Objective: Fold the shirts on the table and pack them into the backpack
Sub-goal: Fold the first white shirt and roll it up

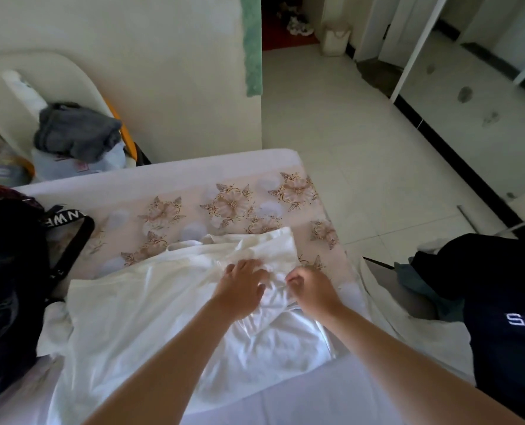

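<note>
A white shirt point(151, 314) lies spread and rumpled across the table point(169, 191), which has a flowered cloth. My left hand point(243, 286) rests on the shirt's upper right part with fingers spread flat. Just to its right, my right hand point(311, 289) pinches a bunched fold of the same white fabric. A black backpack point(10, 286) with a lettered strap stands at the table's left edge. A dark navy shirt point(509, 320) with white letters lies at the right, off the table's side.
Behind the table's left corner a grey garment point(77, 133) sits on a pile in a white chair. A wall point(163, 72) stands close behind the table. Pale tiled floor point(362, 124) stretches to the right and back.
</note>
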Tool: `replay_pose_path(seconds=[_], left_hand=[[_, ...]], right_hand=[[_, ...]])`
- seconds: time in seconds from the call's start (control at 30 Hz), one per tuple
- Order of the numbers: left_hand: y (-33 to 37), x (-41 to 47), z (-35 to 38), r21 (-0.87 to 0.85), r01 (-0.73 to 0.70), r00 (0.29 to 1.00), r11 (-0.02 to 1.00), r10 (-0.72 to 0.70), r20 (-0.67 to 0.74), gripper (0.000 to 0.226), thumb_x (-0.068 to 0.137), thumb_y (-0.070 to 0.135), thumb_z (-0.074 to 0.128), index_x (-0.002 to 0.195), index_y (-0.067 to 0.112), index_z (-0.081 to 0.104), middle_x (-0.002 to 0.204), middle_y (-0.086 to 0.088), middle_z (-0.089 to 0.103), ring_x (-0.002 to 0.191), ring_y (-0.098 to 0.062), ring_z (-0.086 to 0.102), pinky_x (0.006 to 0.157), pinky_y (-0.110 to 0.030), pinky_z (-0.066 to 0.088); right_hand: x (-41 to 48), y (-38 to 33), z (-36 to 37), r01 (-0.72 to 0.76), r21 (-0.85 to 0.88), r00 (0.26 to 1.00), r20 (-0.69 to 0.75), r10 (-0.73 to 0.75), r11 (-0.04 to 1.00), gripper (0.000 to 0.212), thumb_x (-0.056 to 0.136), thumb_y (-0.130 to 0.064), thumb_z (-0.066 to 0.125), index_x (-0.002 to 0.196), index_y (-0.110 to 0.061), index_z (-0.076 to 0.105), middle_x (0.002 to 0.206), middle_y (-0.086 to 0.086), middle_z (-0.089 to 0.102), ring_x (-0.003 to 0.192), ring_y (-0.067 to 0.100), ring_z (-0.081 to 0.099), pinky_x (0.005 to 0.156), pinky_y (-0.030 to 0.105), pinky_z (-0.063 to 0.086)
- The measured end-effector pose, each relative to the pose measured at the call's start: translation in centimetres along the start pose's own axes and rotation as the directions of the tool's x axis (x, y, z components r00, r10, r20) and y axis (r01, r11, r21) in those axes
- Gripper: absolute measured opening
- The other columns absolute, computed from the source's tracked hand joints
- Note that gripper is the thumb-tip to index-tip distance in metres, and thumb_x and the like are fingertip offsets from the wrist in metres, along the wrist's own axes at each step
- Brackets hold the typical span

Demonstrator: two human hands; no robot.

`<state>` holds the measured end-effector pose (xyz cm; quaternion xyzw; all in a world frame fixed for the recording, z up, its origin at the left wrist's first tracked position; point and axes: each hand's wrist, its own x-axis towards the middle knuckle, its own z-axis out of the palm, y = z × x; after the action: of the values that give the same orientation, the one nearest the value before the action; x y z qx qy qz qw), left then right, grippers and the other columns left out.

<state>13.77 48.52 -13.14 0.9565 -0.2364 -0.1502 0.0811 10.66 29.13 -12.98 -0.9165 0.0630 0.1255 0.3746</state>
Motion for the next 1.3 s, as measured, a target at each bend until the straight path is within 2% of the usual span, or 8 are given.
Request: replay_pose_path(seconds=[0.33,0.47,0.63,0.8,0.93,1.03,1.17,1.3], left_hand=[[6.0,7.6,-3.1,0.282,-0.433,0.901,0.856,0.409,0.145,0.057,0.092,0.0,0.052,0.144,0.022,0.046,0.151,0.002,0.042,0.138,-0.019,0.037,0.105,-0.032,0.035],[5.3,7.5,-3.3,0.477,-0.399,0.913,0.783,0.386,0.131,0.04,0.093,0.007,0.049,0.128,0.023,0.059,0.124,-0.002,0.058,0.125,-0.024,0.045,0.104,-0.037,0.036],[1.7,5.1,-5.0,0.173,-0.322,0.937,0.931,0.339,-0.08,0.048,0.083,-0.007,0.054,0.118,0.022,0.068,0.132,0.001,0.05,0.13,-0.024,0.04,0.114,-0.041,0.032],[-4.9,-1.2,-7.0,0.013,-0.302,0.892,0.953,0.288,-0.348,0.038,0.068,-0.016,0.066,0.08,0.019,0.076,0.084,0.001,0.059,0.08,-0.022,0.055,0.071,-0.042,0.054],[-10.0,-7.0,-6.3,0.052,-0.115,0.987,0.992,0.12,-0.105,0.056,0.078,-0.01,0.054,0.105,0.035,0.073,0.112,0.006,0.06,0.108,-0.02,0.051,0.095,-0.04,0.047],[-12.5,-10.4,-4.5,0.044,0.062,0.996,0.997,-0.065,0.058,0.061,0.087,-0.004,0.046,0.13,0.038,0.06,0.137,0.01,0.046,0.126,-0.018,0.04,0.11,-0.033,0.032],[-12.9,-11.5,-1.9,-0.15,0.117,0.959,0.982,-0.151,-0.238,0.043,0.087,0.0,0.052,0.115,0.027,0.068,0.116,0.007,0.062,0.111,-0.018,0.054,0.096,-0.04,0.046],[-11.6,-10.5,0.0,-0.017,-0.011,0.936,1.0,0.004,-0.352,0.044,0.083,0.013,0.066,0.126,0.023,0.062,0.128,0.001,0.061,0.117,-0.024,0.057,0.093,-0.039,0.05]], right_hand=[[0.0,1.9,-0.1,-0.179,-0.02,0.983,0.024,0.179,0.984,0.036,0.091,-0.031,0.066,0.122,-0.019,0.053,0.104,-0.006,0.064,0.095,0.013,0.063,0.078,0.02,0.044],[-0.6,1.1,-0.6,-0.194,-0.054,0.972,0.121,0.2,0.979,0.013,0.08,-0.027,0.067,0.091,-0.023,0.063,0.085,-0.008,0.065,0.083,0.015,0.063,0.064,0.021,0.046],[-1.4,-3.3,-2.6,-0.212,-0.034,0.945,0.246,0.214,0.977,0.015,0.073,-0.021,0.066,0.073,-0.024,0.052,0.073,-0.006,0.06,0.063,0.013,0.057,0.055,0.024,0.043],[-2.5,-11.0,-1.0,-0.193,0.101,0.875,0.468,0.125,0.976,0.009,0.078,-0.007,0.059,0.077,-0.012,0.052,0.07,0.008,0.056,0.057,0.02,0.058,0.051,0.029,0.049],[-3.5,-14.9,3.3,-0.299,0.195,0.709,0.7,0.081,0.934,0.013,0.092,-0.018,0.064,0.1,-0.009,0.059,0.097,0.013,0.067,0.073,0.027,0.073,0.057,0.034,0.057],[-3.2,-14.8,6.5,-0.097,0.026,0.872,0.484,0.073,0.995,0.013,0.097,-0.022,0.049,0.097,-0.021,0.062,0.1,0.001,0.066,0.09,0.025,0.072,0.063,0.031,0.056],[-3.0,-11.8,9.3,0.337,-0.419,0.942,0.149,-0.302,0.843,0.031,0.089,-0.009,0.059,0.118,-0.022,0.065,0.128,0.003,0.055,0.12,0.026,0.053,0.098,0.038,0.046],[-3.7,-10.4,11.6,0.429,-0.507,0.888,0.389,-0.246,0.748,0.095,0.088,-0.04,0.069,0.159,-0.016,0.011,0.167,0.009,-0.001,0.154,0.03,-0.001,0.123,0.051,0.012]])
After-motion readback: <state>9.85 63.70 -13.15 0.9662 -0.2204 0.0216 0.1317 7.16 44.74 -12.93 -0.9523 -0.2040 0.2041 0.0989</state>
